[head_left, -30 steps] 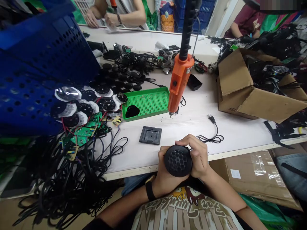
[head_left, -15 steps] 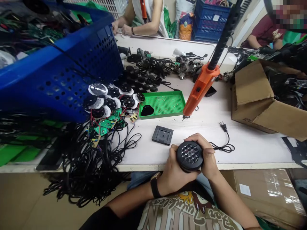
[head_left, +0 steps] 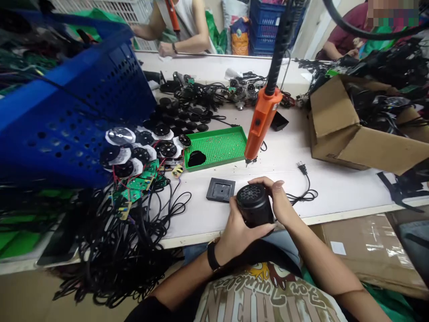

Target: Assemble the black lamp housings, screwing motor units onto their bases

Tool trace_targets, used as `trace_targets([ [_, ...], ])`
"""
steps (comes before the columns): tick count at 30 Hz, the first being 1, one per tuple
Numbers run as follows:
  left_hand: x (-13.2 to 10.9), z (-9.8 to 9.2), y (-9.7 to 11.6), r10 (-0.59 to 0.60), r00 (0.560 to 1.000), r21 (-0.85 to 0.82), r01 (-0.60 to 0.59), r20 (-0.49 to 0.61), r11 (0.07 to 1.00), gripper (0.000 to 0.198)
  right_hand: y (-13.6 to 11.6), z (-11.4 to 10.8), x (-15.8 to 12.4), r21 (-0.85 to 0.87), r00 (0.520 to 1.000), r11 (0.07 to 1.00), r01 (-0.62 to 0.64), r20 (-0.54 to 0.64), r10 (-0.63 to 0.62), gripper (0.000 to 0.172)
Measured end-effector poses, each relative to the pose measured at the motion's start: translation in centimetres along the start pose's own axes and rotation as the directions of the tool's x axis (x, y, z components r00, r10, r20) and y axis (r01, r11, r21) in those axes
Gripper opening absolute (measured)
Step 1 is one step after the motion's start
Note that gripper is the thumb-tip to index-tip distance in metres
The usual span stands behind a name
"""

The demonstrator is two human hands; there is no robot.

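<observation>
Both my hands are wrapped around a black cylindrical housing with a honeycomb grille on top, just over the table's front edge. My left hand grips its left and lower side, thumb along the front. My right hand holds its right and far side, thumb raised by the rim. A power cord with a two-pin plug trails on the table to the right of the housing. Beside my left hand lies a square black plastic base. Above it hangs an orange electric screwdriver, tip down.
A green tray holds small screws and a black patch. To the left are motor parts with green circuit boards, tangled black cables and a large blue basket. An open cardboard box stands right. Two people sit across the table.
The housing has tilted more upright, so its side wall shows and the grille is seen at a slant. Both hands still hold it. The camera view has shifted.
</observation>
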State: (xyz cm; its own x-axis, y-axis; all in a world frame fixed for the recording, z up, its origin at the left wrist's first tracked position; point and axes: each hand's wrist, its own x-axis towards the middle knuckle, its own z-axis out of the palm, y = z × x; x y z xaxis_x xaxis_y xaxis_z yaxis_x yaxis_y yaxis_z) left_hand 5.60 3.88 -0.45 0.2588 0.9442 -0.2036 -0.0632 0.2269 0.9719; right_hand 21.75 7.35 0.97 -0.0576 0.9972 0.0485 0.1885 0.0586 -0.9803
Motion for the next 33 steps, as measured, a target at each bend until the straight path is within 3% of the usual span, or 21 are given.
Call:
trace_targets([
  [5,0.0,-1.7,-0.4,-0.11,0.993,-0.288,0.115,0.034,0.951,0.072,0.5,-2.5,0.7,-0.067,0.99,0.998,0.013,-0.136,-0.022,0.06],
  [10,-0.2,-1.8,-0.7,-0.101,0.995,-0.374,0.098,0.014,0.922,0.065,1.1,-4.2,0.3,-0.146,0.979,0.989,-0.01,-0.204,-0.02,0.043],
  [16,0.2,-0.5,-0.1,-0.138,0.986,-0.432,0.086,-0.091,0.898,0.066,0.3,-2.9,-2.1,-0.17,0.991,0.985,0.008,-0.131,-0.03,0.038],
  [19,0.3,0.0,0.4,-0.126,0.978,-0.472,0.031,-0.169,0.881,0.063,0.4,-1.9,-4.0,-0.281,0.98,0.958,0.059,-0.167,-0.109,0.037],
  [22,0.6,0.4,1.3,-0.125,0.976,-0.508,0.017,-0.179,0.861,0.057,1.1,-1.4,-6.4,-0.407,0.919,0.913,0.033,-0.347,-0.188,0.038],
  [25,1.0,1.4,1.7,-0.165,0.98,-0.521,0.083,-0.114,0.85,0.055,1.8,-1.4,-8.8,-0.411,0.855,0.911,-0.023,-0.48,-0.195,0.041],
  [28,1.3,3.4,1.4,-0.235,0.971,-0.497,0.188,-0.033,0.847,0.065,1.5,-2.5,-10.0,-0.403,0.934,0.915,0.017,-0.321,-0.158,0.059],
  [30,1.5,5.1,1.0,-0.278,0.959,-0.471,0.268,0.05,0.84,0.073,0.7,-4.1,-10.0,-0.382,0.982,0.924,-0.022,-0.18,-0.051,0.08],
  [33,1.6,7.4,0.6,-0.316,0.934,-0.431,0.356,0.164,0.829,0.079,-0.6,-6.5,-9.6,-0.254,0.978,0.949,-0.186,-0.14,0.154,0.097],
])
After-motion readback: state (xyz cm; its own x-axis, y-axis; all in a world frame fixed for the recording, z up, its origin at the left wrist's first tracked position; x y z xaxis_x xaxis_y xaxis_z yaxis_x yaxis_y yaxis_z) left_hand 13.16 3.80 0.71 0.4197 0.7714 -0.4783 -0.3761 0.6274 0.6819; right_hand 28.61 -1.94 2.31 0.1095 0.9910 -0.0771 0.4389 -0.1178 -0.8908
